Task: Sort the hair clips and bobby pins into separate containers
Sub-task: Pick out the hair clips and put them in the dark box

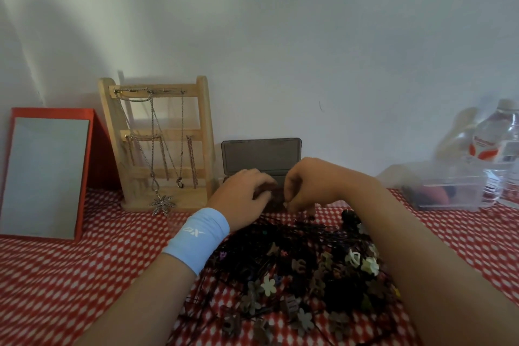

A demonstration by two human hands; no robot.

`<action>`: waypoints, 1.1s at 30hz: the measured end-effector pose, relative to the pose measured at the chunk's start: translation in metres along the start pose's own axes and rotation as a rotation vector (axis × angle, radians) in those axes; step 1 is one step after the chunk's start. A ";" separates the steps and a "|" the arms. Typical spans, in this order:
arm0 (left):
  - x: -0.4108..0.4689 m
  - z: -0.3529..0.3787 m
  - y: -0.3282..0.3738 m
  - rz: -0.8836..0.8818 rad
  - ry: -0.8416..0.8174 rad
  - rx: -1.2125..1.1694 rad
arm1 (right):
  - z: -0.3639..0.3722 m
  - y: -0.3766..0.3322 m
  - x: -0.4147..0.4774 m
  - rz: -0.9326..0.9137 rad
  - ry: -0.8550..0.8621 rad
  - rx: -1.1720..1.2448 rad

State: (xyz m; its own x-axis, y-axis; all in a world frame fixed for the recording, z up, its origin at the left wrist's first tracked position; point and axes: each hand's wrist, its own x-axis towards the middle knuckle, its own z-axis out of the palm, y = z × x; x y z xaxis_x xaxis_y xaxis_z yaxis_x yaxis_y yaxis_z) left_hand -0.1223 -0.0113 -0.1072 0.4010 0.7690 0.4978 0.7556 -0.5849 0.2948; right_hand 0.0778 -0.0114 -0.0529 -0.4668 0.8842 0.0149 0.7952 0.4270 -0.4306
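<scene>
A mixed pile of black bobby pins (283, 236) and small flower-shaped hair clips (269, 285) lies on the red-and-white cloth between my forearms. Behind the pile stands a small dark box (261, 156) with its lid raised against the wall. My left hand (244, 195), with a light blue wristband, rests curled over the box's front edge. My right hand (306, 187) is beside it, fingertips pinched together low at the box's right front. What they pinch is too small and dark to make out. A clear plastic container (449, 194) with dark items inside sits at the far right.
A wooden jewellery stand (160, 143) hung with chains stands left of the dark box. A red-framed mirror (45, 174) leans at the far left. A clear water bottle (502, 152) stands at the right edge behind the plastic container.
</scene>
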 end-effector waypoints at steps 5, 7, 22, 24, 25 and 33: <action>0.002 0.001 0.018 -0.231 -0.004 -0.463 | 0.000 0.003 0.000 -0.052 0.155 0.234; 0.005 0.000 0.018 -0.291 0.063 -0.563 | 0.001 0.002 0.002 -0.066 0.216 0.292; -0.008 -0.014 -0.003 -0.199 -0.214 0.081 | 0.007 -0.007 0.005 -0.068 0.212 0.017; -0.011 -0.019 0.001 -0.143 -0.137 0.119 | 0.005 -0.018 -0.001 -0.069 -0.050 0.002; -0.014 -0.021 0.003 -0.120 -0.112 0.128 | 0.006 -0.022 -0.003 -0.061 -0.154 -0.028; -0.041 -0.039 0.018 -0.112 -0.328 -0.092 | 0.037 -0.040 0.002 -0.019 -0.352 -0.250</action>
State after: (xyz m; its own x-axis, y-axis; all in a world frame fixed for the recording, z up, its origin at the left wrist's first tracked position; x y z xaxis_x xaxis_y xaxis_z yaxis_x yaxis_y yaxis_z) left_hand -0.1451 -0.0639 -0.0905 0.4747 0.8627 0.1745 0.7602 -0.5018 0.4128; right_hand 0.0305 -0.0342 -0.0694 -0.5515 0.7758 -0.3067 0.8342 0.5135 -0.2011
